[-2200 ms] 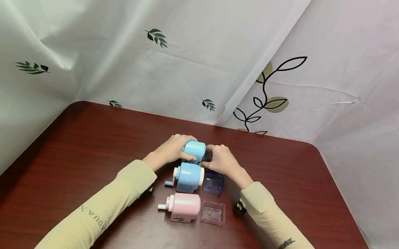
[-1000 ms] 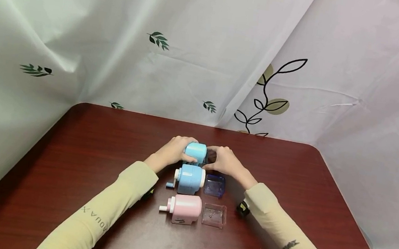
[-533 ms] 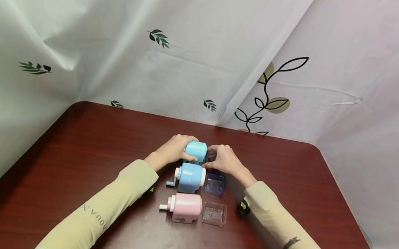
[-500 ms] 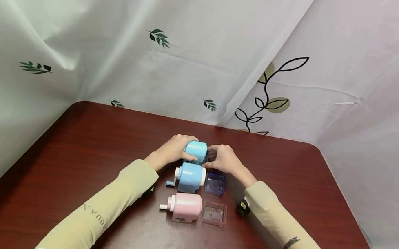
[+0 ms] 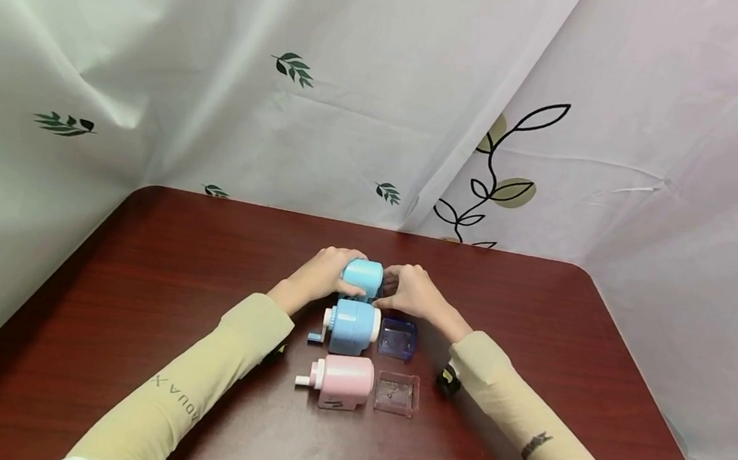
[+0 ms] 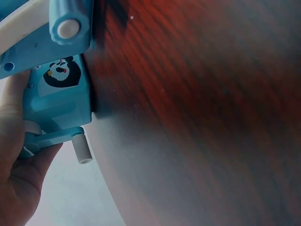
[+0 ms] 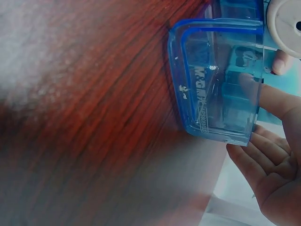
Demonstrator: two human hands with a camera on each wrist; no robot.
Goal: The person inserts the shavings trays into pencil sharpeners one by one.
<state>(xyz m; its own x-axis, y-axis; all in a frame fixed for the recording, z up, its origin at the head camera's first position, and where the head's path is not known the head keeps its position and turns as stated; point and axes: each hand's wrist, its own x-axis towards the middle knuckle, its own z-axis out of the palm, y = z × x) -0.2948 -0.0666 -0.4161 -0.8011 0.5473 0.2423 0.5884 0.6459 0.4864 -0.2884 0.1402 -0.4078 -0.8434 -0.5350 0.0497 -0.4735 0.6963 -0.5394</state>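
Observation:
My left hand (image 5: pixel 323 276) grips a light blue crank pencil sharpener (image 5: pixel 362 276) at the back of the row. In the left wrist view this sharpener (image 6: pixel 59 110) stands on the table, its penguin picture and crank showing. At its right side my right hand (image 5: pixel 419 294) curves thumb and fingers round the end of its shavings drawer, mostly hidden. Just nearer stands a second blue sharpener (image 5: pixel 352 328), with its dark blue clear drawer (image 5: pixel 397 339) out beside it. The right wrist view has that drawer (image 7: pixel 211 84) in front of my right thumb.
Nearest is a pink sharpener (image 5: pixel 345 379), with a clear pinkish drawer (image 5: pixel 395 394) holding small bits to its right. All stand on a dark red-brown wooden table (image 5: pixel 215 258). White curtains (image 5: pixel 324 141) with leaf prints hang behind and at the sides.
The dark drawer between my right fingers has gone closer in against the back sharpener, and less of it shows. My left hand keeps its grip. The other sharpeners and drawers stay put.

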